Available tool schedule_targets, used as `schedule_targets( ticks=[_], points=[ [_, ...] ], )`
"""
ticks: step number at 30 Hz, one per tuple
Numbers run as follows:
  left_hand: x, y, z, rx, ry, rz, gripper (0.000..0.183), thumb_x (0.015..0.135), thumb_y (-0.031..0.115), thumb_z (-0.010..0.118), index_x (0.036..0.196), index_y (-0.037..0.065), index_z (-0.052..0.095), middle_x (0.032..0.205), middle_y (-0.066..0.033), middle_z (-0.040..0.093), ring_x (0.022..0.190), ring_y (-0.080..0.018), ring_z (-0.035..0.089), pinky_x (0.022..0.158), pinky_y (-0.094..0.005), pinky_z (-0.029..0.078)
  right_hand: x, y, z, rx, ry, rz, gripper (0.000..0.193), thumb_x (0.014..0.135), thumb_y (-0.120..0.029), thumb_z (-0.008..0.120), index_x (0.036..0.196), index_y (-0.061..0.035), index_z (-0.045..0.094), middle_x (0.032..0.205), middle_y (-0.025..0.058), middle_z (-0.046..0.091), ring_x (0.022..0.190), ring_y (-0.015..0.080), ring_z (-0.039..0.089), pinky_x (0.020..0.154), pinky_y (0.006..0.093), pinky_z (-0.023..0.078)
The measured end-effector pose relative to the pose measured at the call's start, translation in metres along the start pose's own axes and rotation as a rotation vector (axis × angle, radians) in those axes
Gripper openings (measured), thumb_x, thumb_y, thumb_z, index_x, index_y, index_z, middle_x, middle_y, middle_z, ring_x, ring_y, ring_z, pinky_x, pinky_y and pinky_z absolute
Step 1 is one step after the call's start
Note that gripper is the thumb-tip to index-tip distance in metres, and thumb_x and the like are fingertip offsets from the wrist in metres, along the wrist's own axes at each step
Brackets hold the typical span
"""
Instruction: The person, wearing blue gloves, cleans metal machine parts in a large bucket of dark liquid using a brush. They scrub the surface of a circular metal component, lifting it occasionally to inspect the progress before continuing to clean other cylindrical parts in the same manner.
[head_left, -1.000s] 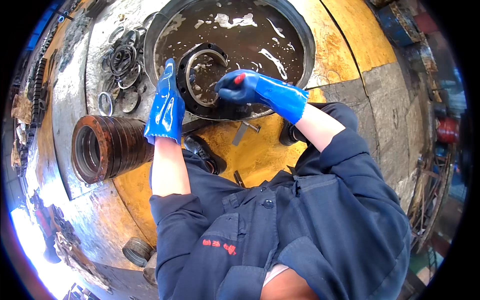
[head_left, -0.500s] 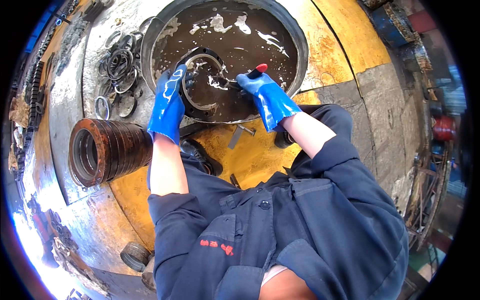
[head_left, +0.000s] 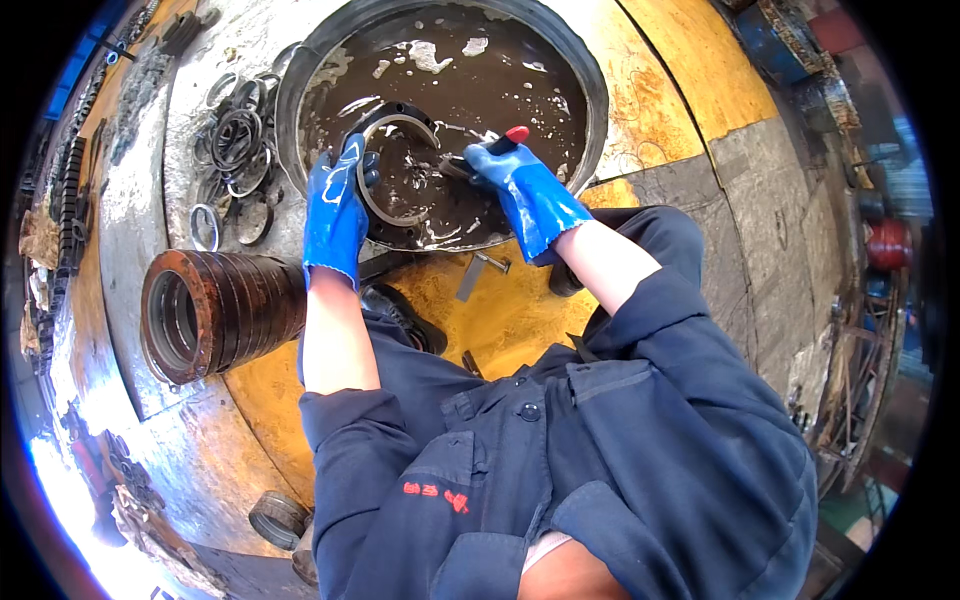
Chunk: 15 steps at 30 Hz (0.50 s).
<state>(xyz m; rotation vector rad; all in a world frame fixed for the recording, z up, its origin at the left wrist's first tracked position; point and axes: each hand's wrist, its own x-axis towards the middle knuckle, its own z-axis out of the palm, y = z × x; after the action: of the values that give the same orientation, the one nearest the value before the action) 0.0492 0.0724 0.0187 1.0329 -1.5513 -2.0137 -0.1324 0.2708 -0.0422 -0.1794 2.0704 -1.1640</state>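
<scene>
Head view: yellow worn floor (head_left: 520,310) surrounds dark liquid-filled basin (head_left: 590,110).

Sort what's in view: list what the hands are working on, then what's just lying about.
In hand:
left hand on the metal ring
right hand with a red-handled tool
basin of dark liquid

Lying about:
rusty ribbed cylinder
loose rings
bolt

Blue rubber gloves (wet), navy buttoned coverall, rolled sleeves
</scene>
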Motion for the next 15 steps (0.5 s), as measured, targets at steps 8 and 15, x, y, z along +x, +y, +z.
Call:
schedule_targets(
  ticks=[8,15],
  points=[
    [-0.004,0.006,-0.003,-0.082,-0.025,-0.071,0.061,0.108,0.053,0.061,0.138,0.0,0.065,0.119,-0.0142,0.075,0.098,-0.0232,0.071,0.088,-0.0345,0.059,-0.05,-0.033,-0.007,0.42,-0.065,-0.095,0.038,0.101,-0.036,0.074,0.117,-0.0018,0.077,0.108,0.006,0.078,0.092,0.0149,0.071,0.082,0.0305,0.056],
    [0.049,-0.017,-0.011,-0.384,0.286,-0.315,0.089,0.101,0.075,0.054,0.15,0.001,0.057,0.14,-0.0218,0.068,0.123,-0.0392,0.068,0.109,-0.054,0.055,-0.062,-0.083,0.037,0.442,-0.28,-0.538,0.028,0.099,-0.031,0.072,0.107,-0.0049,0.079,0.093,0.0042,0.075,0.079,0.0117,0.067,0.074,0.0302,0.055]
  ],
)
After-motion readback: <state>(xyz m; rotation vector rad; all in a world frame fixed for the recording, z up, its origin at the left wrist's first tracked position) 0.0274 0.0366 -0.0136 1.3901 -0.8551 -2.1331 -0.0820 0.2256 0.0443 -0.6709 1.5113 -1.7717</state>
